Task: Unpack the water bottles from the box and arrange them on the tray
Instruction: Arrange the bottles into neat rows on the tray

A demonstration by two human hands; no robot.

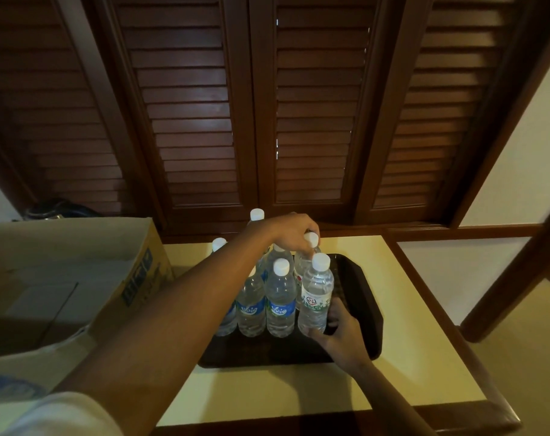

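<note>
On the dark brown plastic tray (pixel 358 313), clear white-capped water bottles (pixel 280 300) stand bunched; left hand (pixel 294 232) pinches a rear bottle's cap (pixel 310 239), right hand (pixel 343 332) grips the front-right green-labelled bottle (pixel 315 294), probably tidying rows.

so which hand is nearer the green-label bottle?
Right. The right hand holds the green-label bottle at its base, near the front of the tray. The left hand is further back, gripping the top of another bottle.
</note>
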